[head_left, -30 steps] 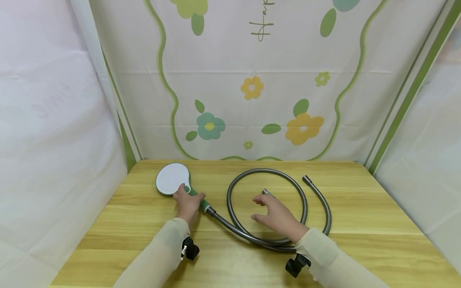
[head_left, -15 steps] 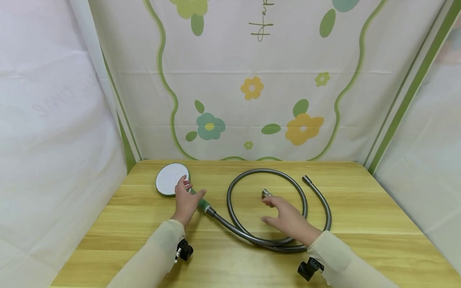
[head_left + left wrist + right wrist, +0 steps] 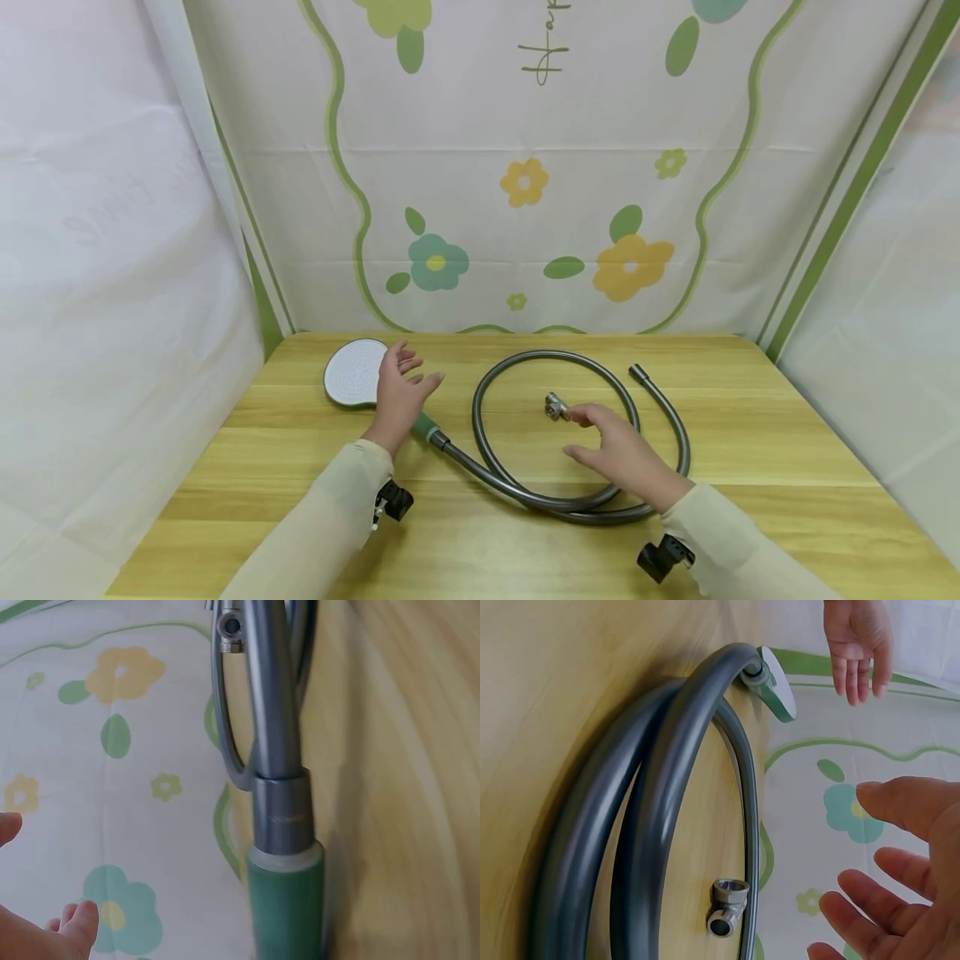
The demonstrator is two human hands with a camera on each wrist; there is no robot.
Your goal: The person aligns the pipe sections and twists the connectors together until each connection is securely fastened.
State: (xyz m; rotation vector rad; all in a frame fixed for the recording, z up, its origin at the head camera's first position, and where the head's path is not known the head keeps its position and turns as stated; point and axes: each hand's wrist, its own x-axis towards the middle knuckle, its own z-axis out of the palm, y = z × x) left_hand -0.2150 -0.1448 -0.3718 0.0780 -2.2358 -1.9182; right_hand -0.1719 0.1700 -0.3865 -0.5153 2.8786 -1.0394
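Observation:
A handheld shower head [image 3: 352, 373] with a white face and green handle [image 3: 425, 427] lies at the table's left. My left hand [image 3: 399, 400] hovers over its neck with fingers spread and holds nothing; in the left wrist view, the thumb and a fingertip stand apart from the green handle [image 3: 286, 907]. A dark grey shower hose [image 3: 491, 478] runs from the handle into a loop. Inside that loop lies a small chrome pipe fitting [image 3: 555, 406] with open ends. My right hand [image 3: 621, 454], fingers loosely bent and holding nothing, is above the loop's right side, beside the fitting.
The hose's free end [image 3: 638, 374] points up and left at the right of the wooden table [image 3: 750, 433]. Behind and at both sides hang white cloth walls [image 3: 480, 233], the back one printed with flowers. Each wrist carries a small black camera [image 3: 663, 558].
My left hand has come off the shower head's handle, rising and shifting a little right. My right hand has moved right, uncovering the chrome fitting. Shower head and hose have stayed put.

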